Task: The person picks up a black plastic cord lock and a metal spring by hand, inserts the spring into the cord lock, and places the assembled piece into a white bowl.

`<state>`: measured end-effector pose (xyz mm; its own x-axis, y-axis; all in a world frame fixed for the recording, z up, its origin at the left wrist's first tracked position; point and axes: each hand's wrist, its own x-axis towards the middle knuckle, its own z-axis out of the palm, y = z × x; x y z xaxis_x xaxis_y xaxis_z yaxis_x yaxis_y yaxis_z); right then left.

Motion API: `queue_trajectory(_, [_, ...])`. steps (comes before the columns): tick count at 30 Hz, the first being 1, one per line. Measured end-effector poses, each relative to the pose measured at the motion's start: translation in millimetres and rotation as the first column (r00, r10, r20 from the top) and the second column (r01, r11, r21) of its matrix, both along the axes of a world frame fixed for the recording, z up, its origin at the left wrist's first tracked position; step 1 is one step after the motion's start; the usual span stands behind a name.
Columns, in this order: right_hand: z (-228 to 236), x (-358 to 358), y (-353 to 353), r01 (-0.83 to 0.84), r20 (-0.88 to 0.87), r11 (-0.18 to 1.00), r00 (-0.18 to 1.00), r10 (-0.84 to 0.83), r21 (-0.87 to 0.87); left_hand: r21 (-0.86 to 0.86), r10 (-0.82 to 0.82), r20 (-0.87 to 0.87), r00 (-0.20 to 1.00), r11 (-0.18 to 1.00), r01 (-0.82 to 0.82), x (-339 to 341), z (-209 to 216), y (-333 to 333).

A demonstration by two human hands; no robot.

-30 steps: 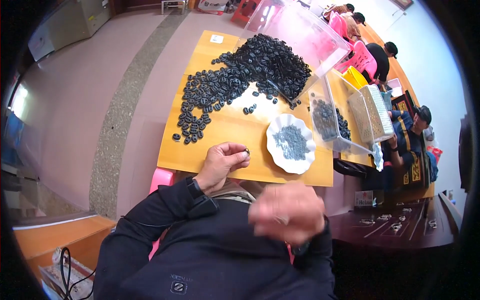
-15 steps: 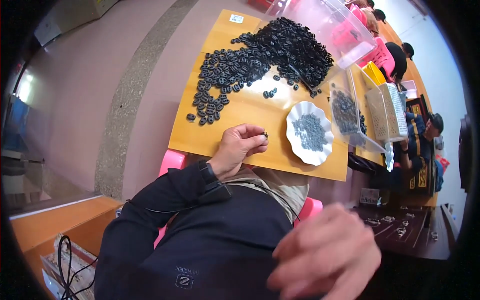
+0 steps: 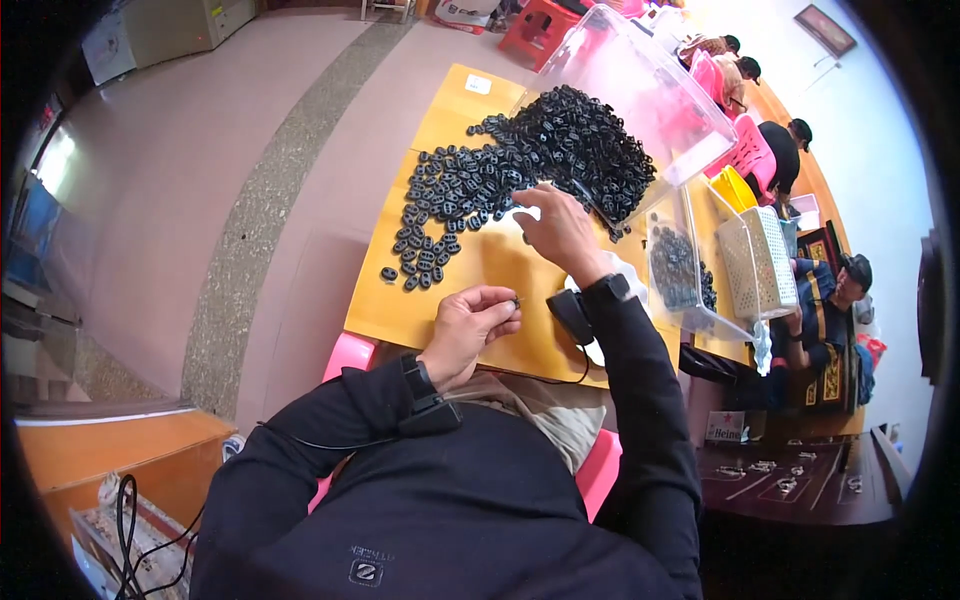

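My left hand [image 3: 468,328] is low over the near part of the wooden table [image 3: 392,312], thumb and forefinger pinching a small dark piece [image 3: 517,302] mostly covered by the fingertips. My right hand [image 3: 562,232] reaches over the table's middle, thumb and forefinger apart, close to the edge of the black plastic pieces. These are oval with two holes and lie spread out [image 3: 440,186] at the left, heaping into a tall pile [image 3: 590,135] farther back. Under my right forearm a white scalloped plate [image 3: 630,272] is largely hidden.
A large clear bin [image 3: 690,130] lies tipped behind the pile. To the right stand a clear box [image 3: 672,265] holding dark pieces, a white perforated basket [image 3: 757,262] and a yellow container [image 3: 735,188]. Farther right sits a person [image 3: 830,310] in dark clothes.
My right hand has swung from the lower right, beside my body, up and forward over the table, its forearm now covering most of the plate. My left hand keeps its pinch.
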<state>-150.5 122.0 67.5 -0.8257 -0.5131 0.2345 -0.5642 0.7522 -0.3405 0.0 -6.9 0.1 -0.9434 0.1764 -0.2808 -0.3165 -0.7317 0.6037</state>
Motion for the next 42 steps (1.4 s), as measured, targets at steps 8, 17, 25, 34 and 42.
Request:
queue_trajectory(8, [-31.3,-23.4,-7.6,0.015,-0.1,0.975,0.995,0.008,0.223,0.017,0.084,0.008,0.996,0.996,-0.084,-3.4,-3.1,0.4])
queue_trajectory(17, [-32.8,-19.2,2.1,0.024,-0.115,0.998,0.993,-0.016,0.064,-0.003,0.08,-0.009,0.997,0.997,-0.08,-2.8,-1.7,0.4])
queue_trajectory(25, [-45.0,-14.5,19.5,-0.028,-0.118,0.988,0.993,0.011,-0.15,-0.002,0.074,-0.02,0.997,0.997,-0.074,-2.1,-5.7,1.2])
queue_trajectory(34, [-40.9,-10.5,24.8,0.093,0.037,0.995,0.995,-0.091,-0.032,-0.017,0.071,-0.025,0.997,0.997,-0.072,-2.7,-2.4,0.7])
queue_trajectory(42, [-39.1,-8.1,5.7,0.084,-0.019,0.994,0.996,-0.083,0.066,-0.017,0.075,-0.021,0.997,0.997,-0.076,-2.6,-2.5,-0.3])
